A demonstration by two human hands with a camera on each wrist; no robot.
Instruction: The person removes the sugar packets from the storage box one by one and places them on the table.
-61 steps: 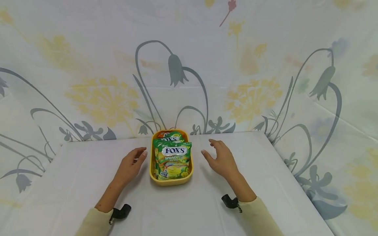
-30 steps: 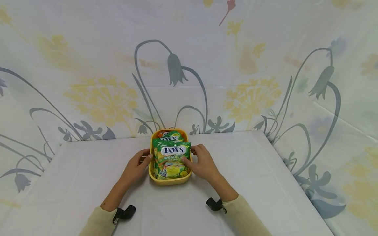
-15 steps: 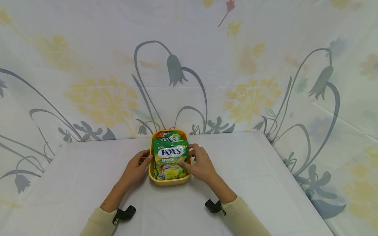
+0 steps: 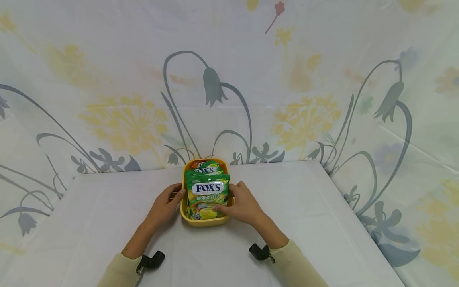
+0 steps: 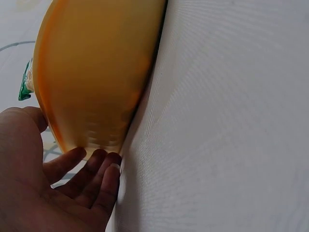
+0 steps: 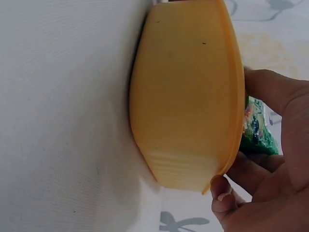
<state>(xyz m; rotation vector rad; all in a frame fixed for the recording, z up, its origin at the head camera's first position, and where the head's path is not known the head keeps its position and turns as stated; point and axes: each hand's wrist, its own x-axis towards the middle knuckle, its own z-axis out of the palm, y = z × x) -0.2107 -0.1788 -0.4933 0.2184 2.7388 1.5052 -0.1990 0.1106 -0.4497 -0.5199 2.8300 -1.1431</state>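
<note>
My left hand (image 4: 163,206) grasps the one yellow tray (image 4: 204,224) by its side. My right hand (image 4: 244,204) pinches the front green packet (image 4: 206,197), one of at least two inside.

The right hand (image 4: 244,205) now grips the front packet (image 4: 206,191) (shifted leftward), left hand (image 4: 163,207) touching the tray (image 4: 204,223).

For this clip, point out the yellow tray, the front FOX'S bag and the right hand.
Yellow tray (image 6: 188,96), right wrist view: outer side wall.
Front FOX'S bag (image 4: 207,197), head view: the SPRING TEA lettering.
Right hand (image 4: 243,204), head view: back of the hand.
</note>
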